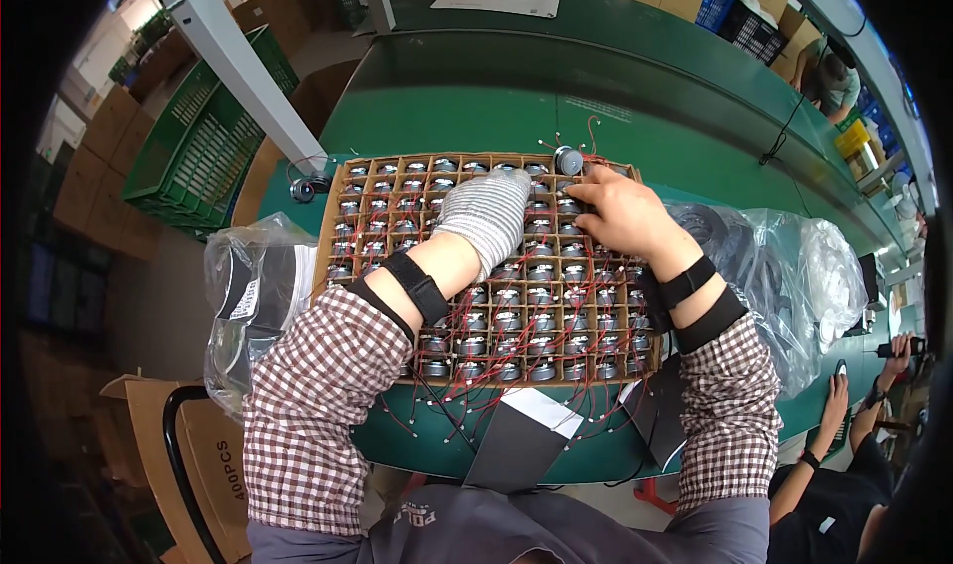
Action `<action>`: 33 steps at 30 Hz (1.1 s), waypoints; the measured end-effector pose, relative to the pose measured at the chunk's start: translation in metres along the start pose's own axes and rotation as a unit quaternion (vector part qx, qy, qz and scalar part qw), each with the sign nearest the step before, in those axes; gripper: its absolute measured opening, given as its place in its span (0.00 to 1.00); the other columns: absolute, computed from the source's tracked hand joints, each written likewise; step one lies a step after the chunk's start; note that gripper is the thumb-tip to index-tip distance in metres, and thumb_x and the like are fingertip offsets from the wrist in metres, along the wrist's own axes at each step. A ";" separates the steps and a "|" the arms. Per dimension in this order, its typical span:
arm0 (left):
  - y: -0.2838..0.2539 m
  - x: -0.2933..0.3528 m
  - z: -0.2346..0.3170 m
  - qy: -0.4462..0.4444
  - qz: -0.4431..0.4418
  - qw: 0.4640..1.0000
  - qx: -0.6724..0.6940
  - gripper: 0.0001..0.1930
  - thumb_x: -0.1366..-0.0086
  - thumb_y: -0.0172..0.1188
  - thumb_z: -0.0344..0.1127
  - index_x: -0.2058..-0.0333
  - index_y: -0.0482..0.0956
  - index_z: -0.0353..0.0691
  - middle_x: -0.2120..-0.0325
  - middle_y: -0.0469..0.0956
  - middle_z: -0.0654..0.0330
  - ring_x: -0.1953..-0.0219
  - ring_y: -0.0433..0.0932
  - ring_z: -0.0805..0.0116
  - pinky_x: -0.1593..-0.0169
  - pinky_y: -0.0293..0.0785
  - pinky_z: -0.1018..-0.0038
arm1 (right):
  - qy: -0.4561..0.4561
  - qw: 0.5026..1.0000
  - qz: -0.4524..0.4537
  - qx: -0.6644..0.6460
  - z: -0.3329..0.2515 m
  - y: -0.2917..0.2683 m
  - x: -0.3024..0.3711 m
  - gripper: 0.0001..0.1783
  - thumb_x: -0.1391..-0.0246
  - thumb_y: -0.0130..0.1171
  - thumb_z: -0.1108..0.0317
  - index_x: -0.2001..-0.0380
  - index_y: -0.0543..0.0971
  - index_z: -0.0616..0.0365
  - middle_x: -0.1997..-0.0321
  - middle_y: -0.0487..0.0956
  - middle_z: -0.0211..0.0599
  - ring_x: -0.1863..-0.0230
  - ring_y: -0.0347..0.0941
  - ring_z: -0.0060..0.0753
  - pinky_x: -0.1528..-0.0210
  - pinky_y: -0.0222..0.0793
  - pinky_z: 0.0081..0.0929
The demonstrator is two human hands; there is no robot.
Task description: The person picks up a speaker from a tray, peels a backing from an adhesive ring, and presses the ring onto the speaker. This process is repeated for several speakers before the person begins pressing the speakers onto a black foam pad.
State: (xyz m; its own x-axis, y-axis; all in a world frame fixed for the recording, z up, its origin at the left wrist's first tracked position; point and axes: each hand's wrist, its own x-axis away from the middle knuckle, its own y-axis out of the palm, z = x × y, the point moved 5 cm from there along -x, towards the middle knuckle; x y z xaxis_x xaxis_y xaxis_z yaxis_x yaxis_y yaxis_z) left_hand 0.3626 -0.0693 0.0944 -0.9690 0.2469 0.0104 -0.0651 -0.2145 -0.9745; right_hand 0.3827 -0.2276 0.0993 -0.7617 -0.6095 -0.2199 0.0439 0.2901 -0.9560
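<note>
A cardboard tray with a divider grid (324, 256) lies on the green table, its cells filled with small round speakers (507, 321) trailing red wires. My left hand (484, 216), in a striped grey-white glove, is over the tray's upper middle. Its fingers are closed together and point down into the cells; whatever is under the fingertips is hidden. My bare right hand (627, 211) reaches over the upper right cells. Thumb and forefinger are apart, close to a speaker in its cell. One loose speaker (568, 160) rests on the tray's far edge, just beyond the right fingers.
Another speaker (302, 190) lies left of the tray. Clear plastic bags with dark parts flank it, left (260, 286) and right (784, 286). A dark card (516, 450) sits at the near edge. A grey post (238, 63) rises at far left. Co-workers sit at right.
</note>
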 end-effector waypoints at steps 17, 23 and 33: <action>-0.009 0.014 0.022 0.074 -0.071 0.993 0.053 0.12 0.51 0.55 0.39 0.70 0.77 0.37 0.69 0.74 0.48 0.64 0.75 0.50 0.58 0.71 0.60 | 0.118 0.977 -0.108 -0.143 0.021 0.006 -0.022 0.09 0.60 0.57 0.71 0.72 0.80 0.59 0.71 0.79 0.43 0.67 0.75 0.42 0.62 0.70 0.33; -0.005 0.015 0.020 0.079 -0.034 0.994 0.061 0.12 0.50 0.55 0.39 0.71 0.77 0.36 0.70 0.74 0.48 0.64 0.74 0.50 0.58 0.71 0.60 | 0.032 0.998 -0.059 -0.016 0.011 0.013 -0.014 0.10 0.60 0.54 0.72 0.71 0.80 0.58 0.69 0.78 0.42 0.63 0.74 0.44 0.59 0.69 0.34; -0.002 0.020 0.020 0.085 -0.046 0.995 0.041 0.13 0.50 0.54 0.39 0.70 0.77 0.37 0.69 0.74 0.48 0.64 0.75 0.51 0.58 0.71 0.60 | 0.166 0.982 -0.059 0.067 0.002 0.017 -0.004 0.10 0.58 0.52 0.71 0.71 0.80 0.57 0.66 0.77 0.42 0.61 0.73 0.44 0.57 0.69 0.35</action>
State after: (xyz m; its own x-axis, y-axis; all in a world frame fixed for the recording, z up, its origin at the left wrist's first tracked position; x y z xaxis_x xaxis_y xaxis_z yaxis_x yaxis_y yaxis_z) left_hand 0.3381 -0.0826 0.1011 -0.9044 0.4234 0.0532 -0.1768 -0.2584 -0.9497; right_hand 0.3885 -0.2218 0.0835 -0.9342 -0.3529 -0.0523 0.0107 0.1190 -0.9928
